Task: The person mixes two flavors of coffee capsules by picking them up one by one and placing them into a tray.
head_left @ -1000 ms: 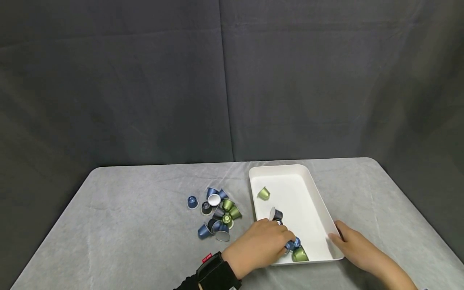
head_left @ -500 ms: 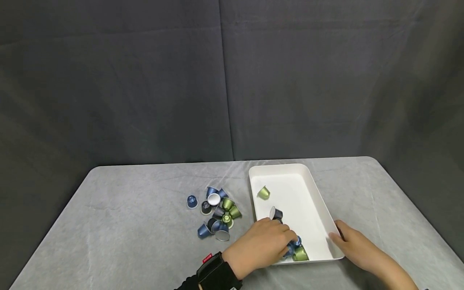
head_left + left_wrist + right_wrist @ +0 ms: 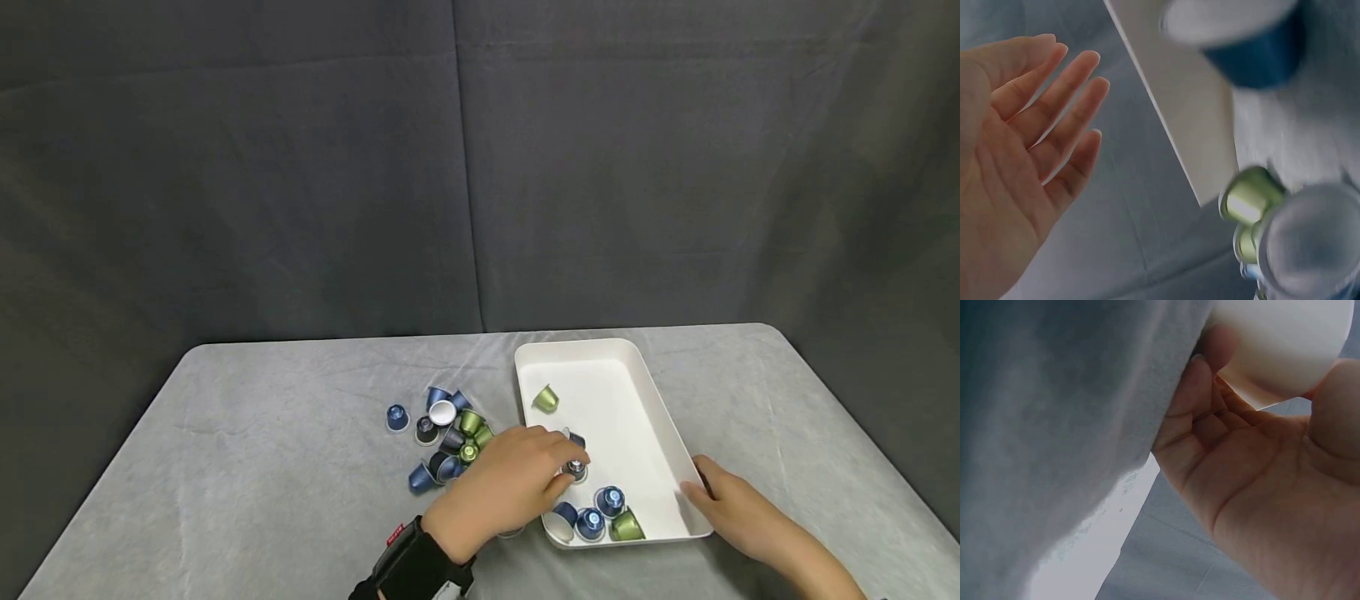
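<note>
Gripping shallow white tray [image 3: 637, 417] at four o'clock with right hand [image 3: 742, 510]; extending left hand [image 3: 510, 479], fingers parted, at eight, now withdrawn from glossy blue capsules [image 3: 590, 523]

backdrop [image 3: 315, 208]: dark grey fabric, fills the head view behind the table [image 3: 247, 442]. one near-vertical seam [image 3: 468, 167] close to mid-frame, leaning slightly. faint horizontal crease [image 3: 225, 72] up top, soft ripples both sides, brownish tint lower left and far right. table sits in front, light grey mottled cloth [image 3: 765, 392] on top, rounded far corners, small wrinkles near mid back edge. light is soft, table much brighter than backdrop. wrist views: cloth goes bluish grey; bright white patch in right one, can't tell what.
</note>
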Action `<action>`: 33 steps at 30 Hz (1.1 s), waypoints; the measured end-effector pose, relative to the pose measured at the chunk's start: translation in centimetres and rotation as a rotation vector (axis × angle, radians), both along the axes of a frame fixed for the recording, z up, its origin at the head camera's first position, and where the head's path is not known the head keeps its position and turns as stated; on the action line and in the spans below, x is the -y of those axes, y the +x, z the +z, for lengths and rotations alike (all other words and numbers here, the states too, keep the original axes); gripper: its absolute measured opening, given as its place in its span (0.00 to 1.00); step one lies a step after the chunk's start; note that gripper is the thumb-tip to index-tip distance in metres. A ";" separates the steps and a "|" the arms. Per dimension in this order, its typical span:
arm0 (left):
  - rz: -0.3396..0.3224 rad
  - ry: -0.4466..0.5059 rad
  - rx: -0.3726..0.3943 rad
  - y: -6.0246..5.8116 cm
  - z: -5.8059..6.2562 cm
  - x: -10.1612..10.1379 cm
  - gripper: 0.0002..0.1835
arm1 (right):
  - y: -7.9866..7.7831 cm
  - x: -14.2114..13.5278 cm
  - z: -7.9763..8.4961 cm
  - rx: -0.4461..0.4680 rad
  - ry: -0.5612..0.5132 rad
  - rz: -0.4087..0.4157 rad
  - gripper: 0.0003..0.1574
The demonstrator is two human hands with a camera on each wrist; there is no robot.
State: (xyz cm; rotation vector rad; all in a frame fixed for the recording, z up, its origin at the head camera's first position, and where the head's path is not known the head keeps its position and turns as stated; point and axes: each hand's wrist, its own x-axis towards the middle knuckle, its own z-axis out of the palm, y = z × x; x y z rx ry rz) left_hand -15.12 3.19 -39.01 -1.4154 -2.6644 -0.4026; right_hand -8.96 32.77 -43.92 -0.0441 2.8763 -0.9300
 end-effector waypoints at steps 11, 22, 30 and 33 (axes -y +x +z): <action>0.142 0.087 0.078 -2.1 0.1 3.0 0.14 | 0.0 0.0 -0.1 -0.001 -0.008 -0.005 0.14; 0.238 0.174 0.135 -3.2 -0.2 5.0 0.14 | -0.1 -0.1 0.0 0.006 0.005 -0.008 0.15; 0.276 0.220 0.152 -3.7 -0.2 6.8 0.14 | 0.0 0.0 0.0 0.018 0.004 -0.013 0.15; 0.328 0.242 0.165 -4.1 -0.1 7.9 0.15 | 0.0 0.1 0.1 0.022 0.003 -0.011 0.13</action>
